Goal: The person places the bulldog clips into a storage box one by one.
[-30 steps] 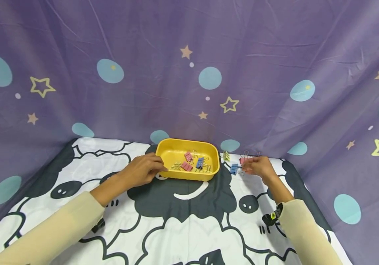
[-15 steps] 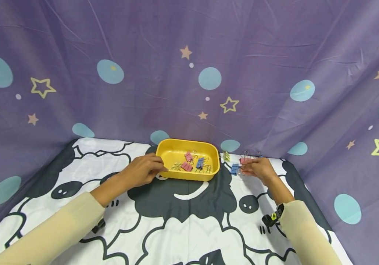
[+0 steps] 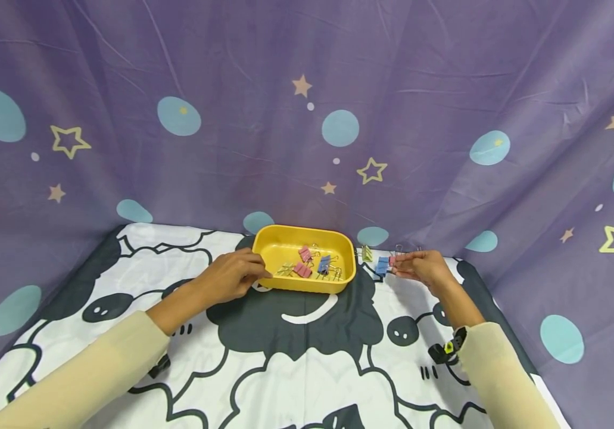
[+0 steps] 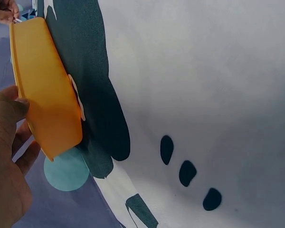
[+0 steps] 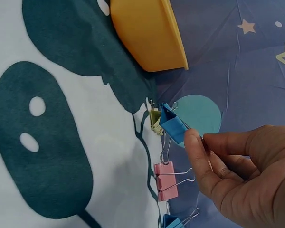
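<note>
A yellow plastic tray (image 3: 285, 285) stands at the back of the cloth. My left hand (image 3: 234, 275) grips its left end, the thumb at the rim in the left wrist view. Inside lie several binder clips: pink clips (image 3: 303, 270), a blue clip (image 3: 324, 263) and pale yellow clips (image 3: 285, 270). To the tray's right, my right hand (image 5: 247, 173) pinches a blue binder clip (image 5: 172, 123) by its wire handle between thumb and fingertips. Close by are a yellow-green clip (image 3: 367, 253), a pink clip (image 5: 166, 181) and another blue clip (image 5: 172, 222).
The sheep-print cloth (image 3: 307, 381) covers the tabletop. A purple curtain (image 3: 264, 179) with stars and dots hangs right behind the tray and the loose clips, and along both sides.
My right hand has taken hold of the blue binder clip and shifted it slightly up in the head view, in front of the pink clip. My left hand and the tray have stayed put.
</note>
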{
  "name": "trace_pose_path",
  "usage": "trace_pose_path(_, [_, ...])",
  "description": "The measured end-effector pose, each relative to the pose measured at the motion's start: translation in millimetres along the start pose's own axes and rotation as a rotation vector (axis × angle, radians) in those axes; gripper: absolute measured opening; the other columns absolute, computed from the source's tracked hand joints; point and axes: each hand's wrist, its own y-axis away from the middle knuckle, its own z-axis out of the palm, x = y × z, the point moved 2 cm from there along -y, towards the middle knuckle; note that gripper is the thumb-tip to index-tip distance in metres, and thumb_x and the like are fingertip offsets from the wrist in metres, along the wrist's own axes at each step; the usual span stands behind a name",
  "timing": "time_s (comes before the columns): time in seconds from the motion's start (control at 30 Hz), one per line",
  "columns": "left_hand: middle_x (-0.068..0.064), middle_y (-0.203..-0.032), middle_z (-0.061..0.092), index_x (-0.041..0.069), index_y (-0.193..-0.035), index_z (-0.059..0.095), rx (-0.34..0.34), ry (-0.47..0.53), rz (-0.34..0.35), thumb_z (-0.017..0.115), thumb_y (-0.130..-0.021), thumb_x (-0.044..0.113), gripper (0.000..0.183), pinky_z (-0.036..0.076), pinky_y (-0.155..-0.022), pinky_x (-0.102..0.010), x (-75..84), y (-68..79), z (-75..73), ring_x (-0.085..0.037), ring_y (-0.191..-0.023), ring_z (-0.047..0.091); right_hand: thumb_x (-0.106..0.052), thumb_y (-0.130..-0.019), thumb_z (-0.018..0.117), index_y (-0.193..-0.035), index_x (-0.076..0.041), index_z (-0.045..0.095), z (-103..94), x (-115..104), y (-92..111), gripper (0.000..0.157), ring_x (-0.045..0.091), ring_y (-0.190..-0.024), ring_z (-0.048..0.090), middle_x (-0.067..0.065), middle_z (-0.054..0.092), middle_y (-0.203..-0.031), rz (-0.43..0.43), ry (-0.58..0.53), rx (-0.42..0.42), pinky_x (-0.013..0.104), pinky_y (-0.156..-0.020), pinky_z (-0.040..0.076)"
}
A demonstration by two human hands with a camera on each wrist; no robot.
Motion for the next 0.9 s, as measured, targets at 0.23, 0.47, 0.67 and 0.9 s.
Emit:
trace_pose_path(0.23, [0.002, -0.103, 0.082, 0.016, -0.106, 0.091, -0.004, 0.003, -0.009, 0.085, -0.092, -0.004, 0.025, 0.064, -0.082, -0.038, 0.8, -0.2, -0.8, -0.018, -0.097, 0.07, 0.012, -0.105, 0.064, -0.146, 0.027, 0.055, 4.0, -13, 1, 0.045, 0.007, -0.088, 0.082, 0.001, 0.085, -0.094, -0.002, -0.017, 0.008, 0.026, -0.089, 0.068])
trace_pose_path(0.47, [0.002, -0.104, 0.081, 0.016, -0.107, 0.091, -0.01, 0.001, -0.012, 0.085, -0.092, -0.004, 0.025, 0.064, -0.081, -0.037, 0.3, -0.5, -0.7, -0.018, -0.098, 0.071, 0.009, -0.106, 0.064, -0.148, 0.025, 0.055, 13.0, -25, -1, 0.045, 0.008, -0.089, 0.082, 0.003, 0.084, -0.098, -0.005, -0.003, 0.018, 0.025, -0.09, 0.068])
trace_pose_path(0.67, [0.002, -0.103, 0.081, 0.016, -0.107, 0.091, -0.006, -0.004, -0.005, 0.085, -0.093, -0.003, 0.025, 0.064, -0.082, -0.038, -1.1, 0.0, 0.3, -0.017, -0.098, 0.071, 0.007, -0.106, 0.066, -0.146, 0.023, 0.058, 24.0, -34, -3, 0.044, 0.006, -0.087, 0.081, 0.001, 0.085, -0.097, -0.027, 0.003, 0.014, 0.025, -0.087, 0.068])
trace_pose_path(0.9, [0.002, -0.105, 0.082, 0.017, -0.108, 0.091, -0.012, -0.002, -0.014, 0.085, -0.093, -0.002, 0.025, 0.064, -0.082, -0.038, -1.2, 0.0, 0.5, -0.017, -0.099, 0.071, 0.005, -0.106, 0.068, -0.149, 0.021, 0.058, 35.5, -43, -8, 0.047, 0.006, -0.087, 0.083, 0.001, 0.085, -0.096, -0.036, -0.034, 0.021, 0.025, -0.087, 0.068])
